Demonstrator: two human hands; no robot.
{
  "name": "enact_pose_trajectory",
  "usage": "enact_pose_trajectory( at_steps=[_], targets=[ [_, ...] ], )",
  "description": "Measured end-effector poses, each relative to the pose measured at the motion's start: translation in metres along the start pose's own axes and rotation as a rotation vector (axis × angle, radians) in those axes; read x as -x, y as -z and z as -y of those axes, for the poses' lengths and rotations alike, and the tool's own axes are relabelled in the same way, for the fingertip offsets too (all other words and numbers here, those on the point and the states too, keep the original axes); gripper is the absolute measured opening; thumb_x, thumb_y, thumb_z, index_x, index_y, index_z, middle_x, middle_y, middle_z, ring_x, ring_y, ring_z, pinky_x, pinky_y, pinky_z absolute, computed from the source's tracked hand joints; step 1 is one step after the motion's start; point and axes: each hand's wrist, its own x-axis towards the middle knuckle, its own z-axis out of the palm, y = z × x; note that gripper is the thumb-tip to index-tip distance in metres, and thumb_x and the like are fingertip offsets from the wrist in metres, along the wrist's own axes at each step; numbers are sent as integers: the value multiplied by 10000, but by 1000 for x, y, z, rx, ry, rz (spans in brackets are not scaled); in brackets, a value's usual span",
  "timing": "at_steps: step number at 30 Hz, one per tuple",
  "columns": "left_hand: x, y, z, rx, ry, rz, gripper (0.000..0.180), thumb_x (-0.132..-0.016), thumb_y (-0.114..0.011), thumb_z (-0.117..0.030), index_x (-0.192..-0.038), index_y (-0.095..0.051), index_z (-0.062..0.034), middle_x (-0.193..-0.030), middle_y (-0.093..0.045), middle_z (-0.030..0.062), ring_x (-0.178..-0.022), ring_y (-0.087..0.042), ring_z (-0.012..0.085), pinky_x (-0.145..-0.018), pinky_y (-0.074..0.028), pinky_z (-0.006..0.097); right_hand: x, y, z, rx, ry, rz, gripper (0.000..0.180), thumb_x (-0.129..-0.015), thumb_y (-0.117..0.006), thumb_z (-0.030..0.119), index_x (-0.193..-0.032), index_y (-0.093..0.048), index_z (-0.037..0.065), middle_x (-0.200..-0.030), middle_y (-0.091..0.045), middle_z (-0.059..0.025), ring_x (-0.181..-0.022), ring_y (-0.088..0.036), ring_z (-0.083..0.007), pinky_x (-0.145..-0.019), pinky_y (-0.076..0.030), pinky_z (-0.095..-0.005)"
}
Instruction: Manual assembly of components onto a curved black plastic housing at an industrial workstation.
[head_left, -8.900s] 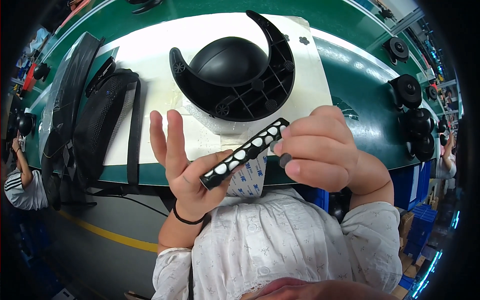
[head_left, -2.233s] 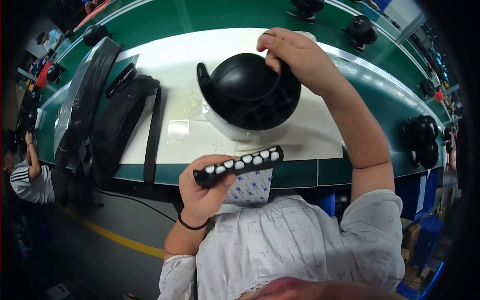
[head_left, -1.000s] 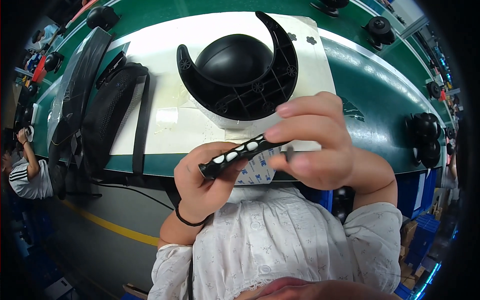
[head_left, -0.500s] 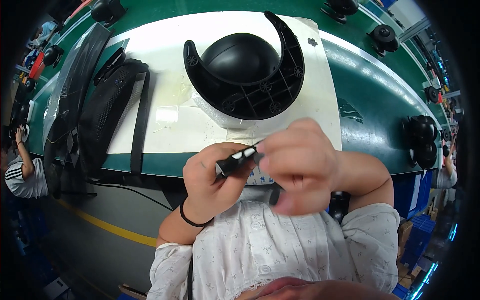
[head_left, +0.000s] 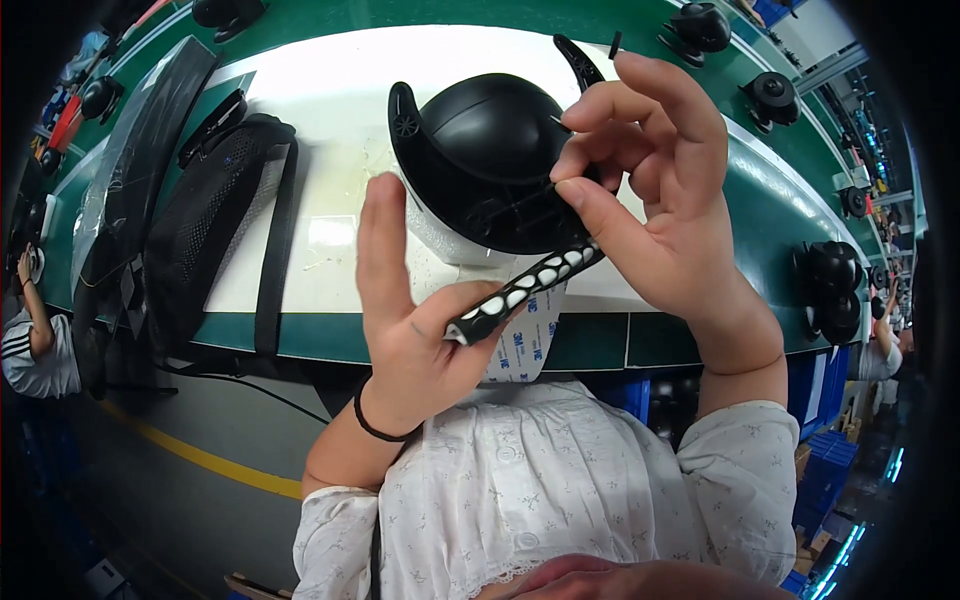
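My left hand [head_left: 415, 350] grips a curled adhesive sheet [head_left: 522, 292] between thumb and lower fingers, its other fingers pointing up. The sheet's face is black with white ovals; its pale backing with blue print hangs below. My right hand [head_left: 665, 190] is raised over the right side of a black crescent-shaped plastic part [head_left: 500, 225]. Its thumb and a fingertip pinch together there, but what they hold is lost against the black plastic. By its index fingertip shows a small black strip [head_left: 615, 45], seemingly stuck there. A glossy black dome [head_left: 492, 120] sits within the crescent.
Under the crescent part lies a white board [head_left: 325, 190] on the green table [head_left: 760, 200]. At left are a black mesh bag with a strap [head_left: 215, 200] and a clear-wrapped black piece [head_left: 150, 170]. Black rounded units [head_left: 835, 290] stand at right and along the far line.
My right hand has moved from beside the left up and forward over the crescent part. The sheet now shows more of its length, and my left fingers have straightened. The crescent part has shifted slightly.
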Motion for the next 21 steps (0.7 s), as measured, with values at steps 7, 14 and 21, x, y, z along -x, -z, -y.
enact_pose_trajectory(
  at_steps=[7,14,21],
  targets=[
    [-2,-7,3,105,82,58,234,-543,-635,-6,-765,-596,-71,-1369,-143,305,-1264,-205,433,-996,-217,429,0,1,16,494,341,191,262,-679,-582,-91,-882,-494,49,-930,-590,-151,-737,-595,-220,-580,-451,-261],
    [-2,-10,10,-8,-64,19,228,-565,-664,-13,-776,-599,-67,-1368,-141,306,-1267,-197,424,-999,-214,422,20,10,11,239,169,58,643,-686,-589,-120,-1196,-268,104,-895,-559,-134,-748,-571,-177,-581,-449,-233],
    [-3,-10,5,-56,-31,31,199,-593,-719,-32,-754,-606,-58,-1378,-140,284,-1280,-176,413,-1020,-192,399,26,2,14,-262,-408,57,624,-780,-529,-76,-1286,-187,48,-878,-520,-99,-619,-467,-29,-580,-384,-125]
  ],
)
